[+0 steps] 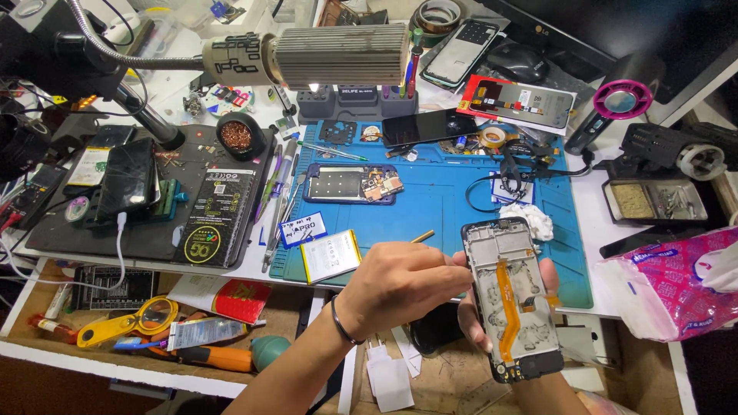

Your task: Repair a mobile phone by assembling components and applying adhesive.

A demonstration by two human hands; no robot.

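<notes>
In the head view, our right hand (503,307) grips an opened phone frame (513,300) with an orange flex cable (509,307), at five o'clock of the blue mat (438,215); the frame hides most of the fingers. Our left hand (400,286) closes on a thin wooden stick (422,237); its tip we cannot see. At three o'clock a pink tissue pack (669,284) is cut off.

The right hand (503,307) cradles an opened phone frame (511,300) from beneath, its orange flex cable (508,307) facing up. The left hand (400,284) grips a thin stick (421,237), its end at the frame's left edge. Beyond them on the blue mat (430,207) lie a battery (330,256), another opened phone (352,184) and a white wad (530,217).
</notes>
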